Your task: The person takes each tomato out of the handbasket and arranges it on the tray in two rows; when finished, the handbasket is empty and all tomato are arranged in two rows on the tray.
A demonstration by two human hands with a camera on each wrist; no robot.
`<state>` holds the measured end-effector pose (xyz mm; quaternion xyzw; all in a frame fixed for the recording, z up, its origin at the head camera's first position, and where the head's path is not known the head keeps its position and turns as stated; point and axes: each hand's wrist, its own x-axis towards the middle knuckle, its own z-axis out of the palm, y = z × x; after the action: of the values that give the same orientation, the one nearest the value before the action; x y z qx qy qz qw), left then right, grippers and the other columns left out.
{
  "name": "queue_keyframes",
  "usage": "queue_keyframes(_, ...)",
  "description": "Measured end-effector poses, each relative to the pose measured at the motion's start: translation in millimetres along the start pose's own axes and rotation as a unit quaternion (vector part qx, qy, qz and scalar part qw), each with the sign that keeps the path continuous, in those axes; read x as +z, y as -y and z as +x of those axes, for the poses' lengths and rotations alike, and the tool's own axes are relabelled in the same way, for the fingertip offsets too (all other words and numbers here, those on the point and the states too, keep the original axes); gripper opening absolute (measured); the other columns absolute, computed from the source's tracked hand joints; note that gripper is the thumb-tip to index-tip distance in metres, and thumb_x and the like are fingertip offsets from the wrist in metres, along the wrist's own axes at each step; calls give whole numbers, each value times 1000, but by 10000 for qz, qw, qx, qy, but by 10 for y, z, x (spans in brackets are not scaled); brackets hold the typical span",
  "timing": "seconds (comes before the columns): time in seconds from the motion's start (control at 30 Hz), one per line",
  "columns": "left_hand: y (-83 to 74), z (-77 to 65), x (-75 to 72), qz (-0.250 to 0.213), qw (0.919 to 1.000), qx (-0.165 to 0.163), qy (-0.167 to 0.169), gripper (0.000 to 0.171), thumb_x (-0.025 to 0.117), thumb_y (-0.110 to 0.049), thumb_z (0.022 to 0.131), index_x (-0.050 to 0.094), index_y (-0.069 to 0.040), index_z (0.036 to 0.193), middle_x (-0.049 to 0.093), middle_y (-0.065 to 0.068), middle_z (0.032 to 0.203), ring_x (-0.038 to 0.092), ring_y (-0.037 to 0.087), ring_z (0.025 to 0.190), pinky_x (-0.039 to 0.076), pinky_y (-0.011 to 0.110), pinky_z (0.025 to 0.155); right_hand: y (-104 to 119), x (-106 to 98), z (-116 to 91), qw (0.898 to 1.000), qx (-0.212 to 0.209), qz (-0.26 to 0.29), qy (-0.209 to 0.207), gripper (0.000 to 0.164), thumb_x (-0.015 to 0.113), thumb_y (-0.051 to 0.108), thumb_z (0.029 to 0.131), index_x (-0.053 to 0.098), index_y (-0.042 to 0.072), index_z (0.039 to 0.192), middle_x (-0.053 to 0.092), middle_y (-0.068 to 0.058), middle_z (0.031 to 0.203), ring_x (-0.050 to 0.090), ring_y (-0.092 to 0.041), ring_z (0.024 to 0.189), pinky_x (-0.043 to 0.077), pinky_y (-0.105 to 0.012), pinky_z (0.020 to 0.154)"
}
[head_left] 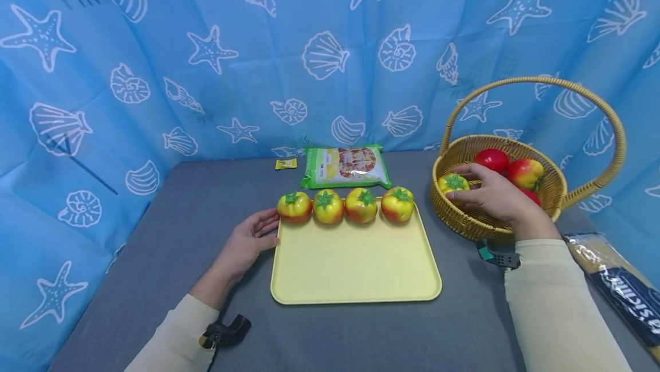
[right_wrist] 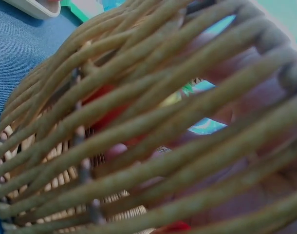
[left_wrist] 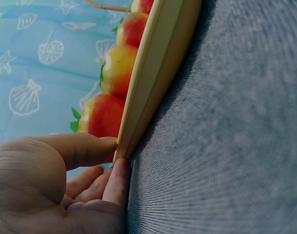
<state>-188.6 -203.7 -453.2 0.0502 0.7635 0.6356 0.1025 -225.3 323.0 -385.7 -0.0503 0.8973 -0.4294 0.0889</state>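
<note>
At the tray's far left corner my left hand (head_left: 250, 241) pinches the rim of a pale yellow tray (head_left: 356, 269); the left wrist view has the thumb (left_wrist: 83, 147) over the edge and a finger below it. Several yellow-red toy tomatoes (head_left: 328, 207) with green leafy tops stand in a row along the tray's far side. Inside the wicker basket (head_left: 466, 228), my right hand (head_left: 494, 195) grips another toy tomato (head_left: 454, 183) with thumb and fingers, near the left wall. Basket weave hides most of this hand in the right wrist view.
Red fruit (head_left: 492, 160) and a red-yellow fruit (head_left: 525, 173) lie in the basket, under its tall arched handle (head_left: 613, 125). Behind the tray are a green-and-white food packet (head_left: 350, 167) and a small yellow sachet (head_left: 286, 164). A clear-and-blue package (head_left: 619, 286) lies at right.
</note>
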Motion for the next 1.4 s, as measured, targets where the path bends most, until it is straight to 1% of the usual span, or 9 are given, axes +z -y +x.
queue_keyframes(0.2,6,0,6,8,10000,38,13,73,72,4,98,38,7,163,46,23,165,46,36,150,48,31,112,33,-19,2,9996,-82,-81,-251,83,82,35,101,39,-1,162,50,-28,145,60,-41,116,62,-33,85)
queue_keyframes(0.3,14,-2,1,-19,10000,15,13,73,72,4,98,39,6,163,45,22,165,46,35,150,48,30,112,77,-23,0,9993,-134,-9,-338,82,81,35,102,38,0,163,53,-25,140,58,-40,116,62,-32,84)
queue_keyframes(0.57,18,-34,-12,-66,10000,-49,4,74,72,3,99,38,5,164,45,21,166,45,34,151,47,30,112,216,-41,-24,9975,-304,124,-618,81,77,37,105,36,2,166,48,-28,149,54,-45,126,58,-25,83)
queue_keyframes(0.73,11,-46,-9,-137,9999,-80,-14,74,72,5,98,38,5,164,44,22,166,44,34,151,48,29,111,397,-9,-68,9957,-462,97,-803,80,78,39,103,40,6,164,49,-24,150,50,-46,135,53,-18,82)
queue_keyframes(0.83,-3,-53,0,-178,9998,-88,-6,74,71,7,98,38,6,164,44,22,166,44,35,151,50,29,109,536,56,-100,9951,-546,66,-827,81,81,41,101,42,9,164,48,-20,153,48,-45,138,53,-17,82)
queue_keyframes(0.93,-4,-53,0,-199,9997,-110,-19,74,71,8,97,38,6,164,44,22,166,45,35,151,50,29,109,657,145,-116,9945,-688,19,-786,79,81,41,100,44,11,163,47,-17,156,47,-43,141,54,-21,86)
queue_keyframes(1.07,10,-43,-6,-221,9997,-126,-19,75,70,9,96,38,5,164,44,22,166,44,34,151,49,31,110,798,305,-110,9928,-1035,126,-593,74,82,32,101,47,9,162,49,-16,155,48,-42,140,57,-30,90)
queue_keyframes(1.3,-8,-43,7,-182,9998,-104,-1,76,72,7,96,38,6,164,44,23,166,44,35,151,49,32,111,1018,673,-79,9857,-1646,312,-160,66,85,21,98,54,3,154,52,-17,150,56,-42,133,61,-51,96)
queue_keyframes(1.4,-23,-37,14,-166,9998,-110,-14,76,72,6,96,38,6,164,44,23,166,44,36,151,49,31,111,1088,821,-75,9817,-1873,332,6,65,86,18,97,56,3,153,52,-17,149,56,-41,133,59,-55,98)
